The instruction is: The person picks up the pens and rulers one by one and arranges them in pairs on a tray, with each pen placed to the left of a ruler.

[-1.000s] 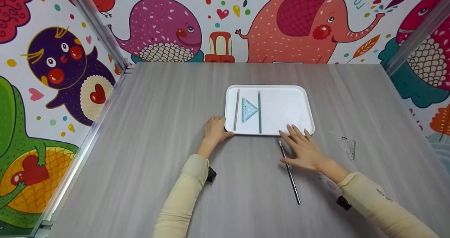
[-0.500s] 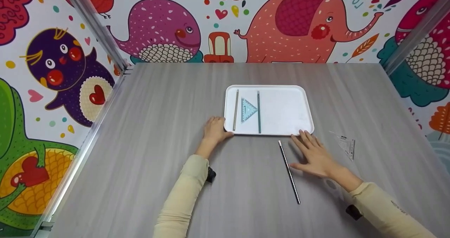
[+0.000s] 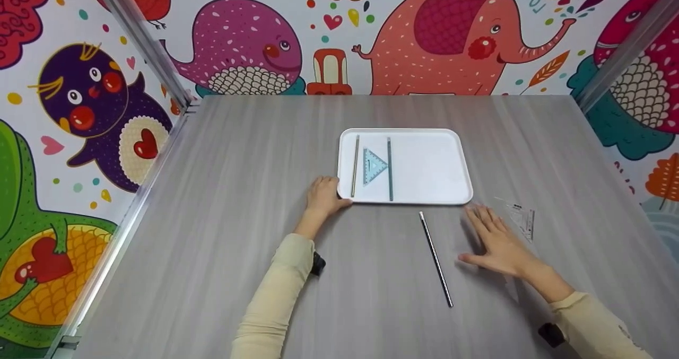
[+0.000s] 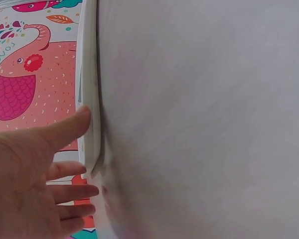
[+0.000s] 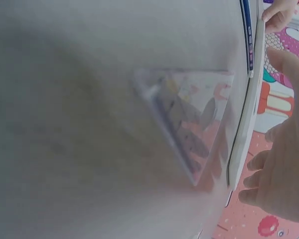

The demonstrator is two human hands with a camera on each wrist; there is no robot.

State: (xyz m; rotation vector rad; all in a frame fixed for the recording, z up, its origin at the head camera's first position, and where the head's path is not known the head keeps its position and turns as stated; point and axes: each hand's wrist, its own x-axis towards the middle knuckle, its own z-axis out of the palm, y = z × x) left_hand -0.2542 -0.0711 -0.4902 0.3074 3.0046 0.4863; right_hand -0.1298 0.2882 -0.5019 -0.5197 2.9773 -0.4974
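- From my station I had the person's left hand (image 3: 322, 194) at the near-left corner of the white tray (image 3: 429, 163), its thumb against the near rim, the other fingers beside the left rim, fairly straight and slightly spread.
- The right hand (image 3: 496, 245) was just off the tray's near-right corner, fingers nearly straight, thumb spread away from them; I could not tell whether the fingertips touched the tray.
- The tray lay flat on the wood-grain desk (image 3: 254, 163), apart from its far edge.
- In the tray's left half I saw a brownish pencil (image 3: 355, 166) near the left edge, then a pale blue set square (image 3: 374, 165), its apex at a green pencil (image 3: 390, 171).
- A dark pencil (image 3: 436, 261) lay on the desk, pale end just short of the tray's near edge.
- A clear set square (image 3: 522, 219) lay right of the tray's near-right corner, near the right fingers.
- My right wrist view showed a blurred clear triangle (image 5: 189, 119) on the desk, between the dark pencil and that corner; I could not tell whether it was the same piece.
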